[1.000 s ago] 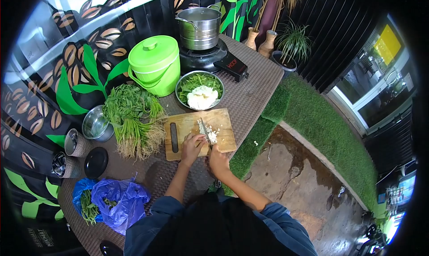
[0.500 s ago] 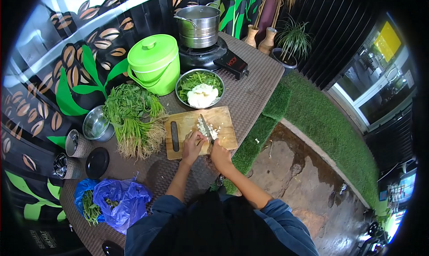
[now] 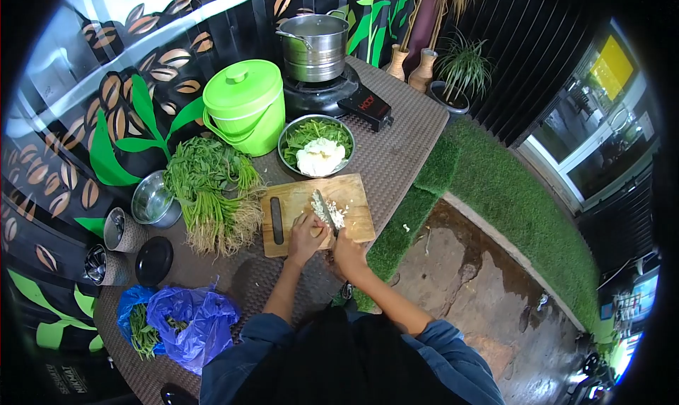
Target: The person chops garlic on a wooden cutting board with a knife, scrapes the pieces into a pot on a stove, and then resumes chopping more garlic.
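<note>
My right hand (image 3: 349,255) is wrapped round the handle of a kitchen knife (image 3: 325,208), whose blade points away from me over a wooden cutting board (image 3: 288,191). Finely chopped white pieces (image 3: 337,213) lie on both sides of the blade. Close to the blade's left side, the fingers of my left hand (image 3: 305,239) are bent and pressed together on the board. Whatever is under those fingertips is too small to make out. Just beyond the board stands a metal bowl (image 3: 282,149) with cut green leaves (image 3: 311,130) and a white mass (image 3: 320,157) in it.
Left of the board lies a large bunch of rooted greens (image 3: 216,193). Behind are a lidded green bucket (image 3: 244,108) and a steel pot (image 3: 315,55) on a black stove (image 3: 318,97). A metal bowl (image 3: 155,201), black lid (image 3: 153,261) and blue plastic bags (image 3: 194,327) occupy the left side.
The view has shifted a little, so the table appears slightly lower. Both hands stay at the board, with the knife still among the chopped pieces.
</note>
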`<state>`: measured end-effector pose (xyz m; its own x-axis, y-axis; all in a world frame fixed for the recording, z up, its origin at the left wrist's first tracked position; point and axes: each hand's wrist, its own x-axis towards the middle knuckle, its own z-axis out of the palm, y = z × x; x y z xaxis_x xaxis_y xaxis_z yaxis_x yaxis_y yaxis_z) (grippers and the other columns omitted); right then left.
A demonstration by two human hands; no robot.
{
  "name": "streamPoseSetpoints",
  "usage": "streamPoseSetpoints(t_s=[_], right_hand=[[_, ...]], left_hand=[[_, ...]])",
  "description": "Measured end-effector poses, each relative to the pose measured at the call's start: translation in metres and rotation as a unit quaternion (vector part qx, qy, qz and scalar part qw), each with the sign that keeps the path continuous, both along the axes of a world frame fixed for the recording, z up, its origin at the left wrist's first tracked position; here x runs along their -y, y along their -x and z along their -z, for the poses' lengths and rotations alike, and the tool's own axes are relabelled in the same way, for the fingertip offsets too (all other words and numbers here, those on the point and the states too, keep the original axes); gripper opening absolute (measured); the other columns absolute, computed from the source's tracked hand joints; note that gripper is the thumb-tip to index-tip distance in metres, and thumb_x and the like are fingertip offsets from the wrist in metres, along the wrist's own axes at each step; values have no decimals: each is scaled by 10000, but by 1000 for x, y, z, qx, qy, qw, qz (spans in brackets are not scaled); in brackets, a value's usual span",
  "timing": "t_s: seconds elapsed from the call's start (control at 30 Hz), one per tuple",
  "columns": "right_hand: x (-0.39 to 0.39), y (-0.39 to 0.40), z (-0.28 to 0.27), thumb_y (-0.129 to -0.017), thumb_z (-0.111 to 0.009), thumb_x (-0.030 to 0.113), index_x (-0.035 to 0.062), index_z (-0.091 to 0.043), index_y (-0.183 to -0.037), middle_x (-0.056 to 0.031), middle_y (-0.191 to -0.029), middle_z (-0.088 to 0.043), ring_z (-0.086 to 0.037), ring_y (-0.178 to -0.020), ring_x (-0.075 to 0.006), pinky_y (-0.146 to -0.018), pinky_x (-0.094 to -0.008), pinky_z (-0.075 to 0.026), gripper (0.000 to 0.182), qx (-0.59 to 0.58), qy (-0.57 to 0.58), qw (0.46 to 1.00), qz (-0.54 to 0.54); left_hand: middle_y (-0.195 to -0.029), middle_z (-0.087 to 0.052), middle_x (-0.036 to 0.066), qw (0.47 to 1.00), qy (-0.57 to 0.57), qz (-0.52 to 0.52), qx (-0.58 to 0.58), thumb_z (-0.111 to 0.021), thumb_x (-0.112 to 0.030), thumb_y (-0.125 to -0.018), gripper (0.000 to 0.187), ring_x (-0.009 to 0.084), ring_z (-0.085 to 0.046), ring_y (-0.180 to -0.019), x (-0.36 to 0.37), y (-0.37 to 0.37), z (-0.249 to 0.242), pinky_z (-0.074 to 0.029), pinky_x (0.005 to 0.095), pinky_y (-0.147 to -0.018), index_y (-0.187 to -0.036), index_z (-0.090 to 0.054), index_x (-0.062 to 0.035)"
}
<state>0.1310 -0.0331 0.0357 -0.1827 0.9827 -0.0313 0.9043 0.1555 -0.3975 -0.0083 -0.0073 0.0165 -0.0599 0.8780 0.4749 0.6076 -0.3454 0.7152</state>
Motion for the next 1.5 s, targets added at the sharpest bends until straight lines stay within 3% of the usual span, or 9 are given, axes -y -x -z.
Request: streamPoseSetpoints(t_s=[0.07, 0.2, 0.3, 0.63, 0.8, 0.83, 1.03, 1.27, 1.5], right_hand=[[5, 6, 7, -903, -452, 155, -22, -434, -1019, -241, -738, -652, -676, -706, -374, -613, -447, -555, 212, 2, -31, 999, 30], [-13, 1, 0, -887, -477, 175, -24, -436, -1041, -280, -747, -635, -651, -721, -437, -649, -501, -534, 255, -46, 48, 998, 18], [-18, -7, -6, -913, -427, 162, -19, -434, -1032, -252, -750, -650, -672, -725, -387, -648, -461, -546, 216, -12, 49, 999, -13], [-19, -8, -13, -914, -452, 189, -26, -439, -1038, -269, -812, -646, -661, -785, -393, -691, -489, -529, 248, -26, 68, 997, 12], [-38, -53, -56, -913, -481, 213, -22, -460, -1018, -243, -819, -651, -660, -802, -377, -660, -472, -519, 258, 38, 61, 989, -129], [-40, -63, -47, -901, -470, 205, -9, -441, -1013, -233, -771, -641, -642, -743, -404, -648, -510, -496, 242, 55, 14, 986, -160], [-19, -54, -8, -890, -445, 108, 2, -434, -987, -222, -750, -652, -663, -742, -380, -646, -482, -522, 144, 45, 32, 995, -82], [-35, -59, -17, -890, -459, 129, 7, -428, -971, -226, -716, -644, -674, -697, -348, -590, -453, -536, 150, 11, -29, 990, -135], [-9, -34, 2, -898, -452, 147, 16, -421, -968, -229, -726, -648, -674, -687, -355, -586, -438, -543, 152, 46, -8, 996, -77]], left_hand=[[-759, -576, 62, 1000, 9, 6, 7, -713, -50, -723, 176, 254, -589, -754, 0, 0, -2, -468, 366, -719, -769, -543, -53], [-776, -570, 71, 998, 18, 23, 47, -723, -39, -730, 204, 215, -622, -724, -3, 2, 6, -479, 321, -670, -778, -524, -34], [-774, -570, 70, 999, 30, 6, 29, -732, -37, -720, 218, 209, -617, -717, -2, 3, 5, -480, 315, -676, -776, -521, -31], [-752, -605, 43, 999, 32, 28, 17, -729, -74, -701, 178, 260, -584, -755, -2, 3, 3, -453, 370, -729, -749, -558, -62], [-766, -611, 41, 1000, -4, 12, 28, -741, -95, -693, 175, 257, -581, -782, -4, 1, 9, -454, 375, -739, -753, -579, -68], [-776, -610, 40, 999, 12, 6, 30, -746, -104, -692, 175, 259, -573, -812, -5, 2, 9, -450, 374, -753, -756, -586, -72], [-860, -605, 57, 998, -22, -41, -40, -747, -107, -703, 153, 266, -541, -903, 1, 1, -10, -437, 362, -802, -794, -629, -73], [-947, -625, 82, 987, -36, -148, -55, -678, -76, -773, 100, 280, -543, -933, -5, -3, 3, -439, 364, -826, -870, -668, -56], [-896, -648, 54, 994, -5, -97, -46, -695, -128, -760, 107, 261, -544, -924, -5, 0, 11, -402, 373, -857, -851, -691, -72]])
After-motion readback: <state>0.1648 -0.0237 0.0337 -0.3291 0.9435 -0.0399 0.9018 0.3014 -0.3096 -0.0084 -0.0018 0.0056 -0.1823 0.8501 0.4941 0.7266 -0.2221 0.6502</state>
